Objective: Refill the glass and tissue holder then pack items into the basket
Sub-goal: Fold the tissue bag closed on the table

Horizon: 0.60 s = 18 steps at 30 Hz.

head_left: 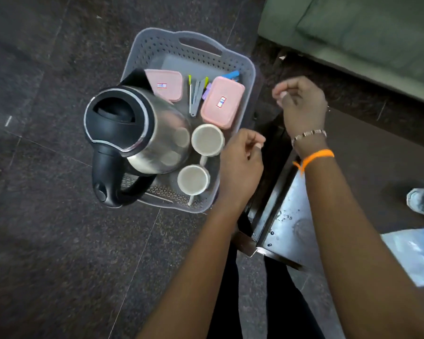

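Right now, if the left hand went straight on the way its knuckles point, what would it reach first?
Probably the upper white cup in the basket. The left hand, fingers loosely curled and holding nothing, faces it just past the basket's right rim. Depth is unclear: the hand may be above the cup.

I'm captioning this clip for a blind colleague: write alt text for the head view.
A grey basket on a dark floor holds a steel kettle, two pink boxes and two white cups; the left hand and right hand hover beside it, holding nothing.
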Tool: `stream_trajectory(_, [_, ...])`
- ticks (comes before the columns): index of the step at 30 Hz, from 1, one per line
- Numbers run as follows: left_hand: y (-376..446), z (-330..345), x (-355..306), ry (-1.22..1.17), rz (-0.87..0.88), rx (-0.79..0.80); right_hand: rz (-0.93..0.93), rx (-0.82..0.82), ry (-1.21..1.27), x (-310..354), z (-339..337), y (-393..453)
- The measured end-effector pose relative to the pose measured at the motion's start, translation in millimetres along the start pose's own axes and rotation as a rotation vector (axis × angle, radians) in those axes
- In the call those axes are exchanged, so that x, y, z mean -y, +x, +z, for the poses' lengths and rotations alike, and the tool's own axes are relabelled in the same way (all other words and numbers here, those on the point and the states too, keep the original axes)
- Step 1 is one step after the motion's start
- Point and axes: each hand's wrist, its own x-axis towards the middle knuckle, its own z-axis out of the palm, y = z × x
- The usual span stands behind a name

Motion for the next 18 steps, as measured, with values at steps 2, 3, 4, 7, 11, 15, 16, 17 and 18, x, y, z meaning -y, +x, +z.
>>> stream_trajectory(2, [-15,18,2,0.043,0.014,0.048,0.082,-0.06,0.056,-28,-30,-32])
stream_trajectory(3, [-23,28,3,0.066,0.017,0.074,0.131,-0.082,0.082,-43,-45,-50])
stream_trajectory(4, [-31,39,5,0.083,0.008,0.111,0.172,-0.093,0.096,-62,-60,-67])
stream_trajectory(7, [-61,76,11,0.159,-0.051,0.277,0.327,-0.132,0.052,-123,-107,-118])
stream_trajectory(11, [-99,125,33,0.412,-0.075,0.506,0.61,-0.263,0.063,-205,-165,-176])
stream_trajectory(15, [-136,170,47,0.572,-0.131,0.644,0.822,-0.498,0.145,-264,-214,-215])
stream_trajectory(16, [-144,181,50,0.595,-0.15,0.679,0.867,-0.557,0.135,-276,-225,-221])
stream_trajectory(17, [-152,192,52,0.612,-0.165,0.71,0.915,-0.6,0.094,-286,-235,-226])
stream_trajectory(18, [-160,202,54,0.629,-0.175,0.736,0.949,-0.636,0.046,-295,-245,-231])
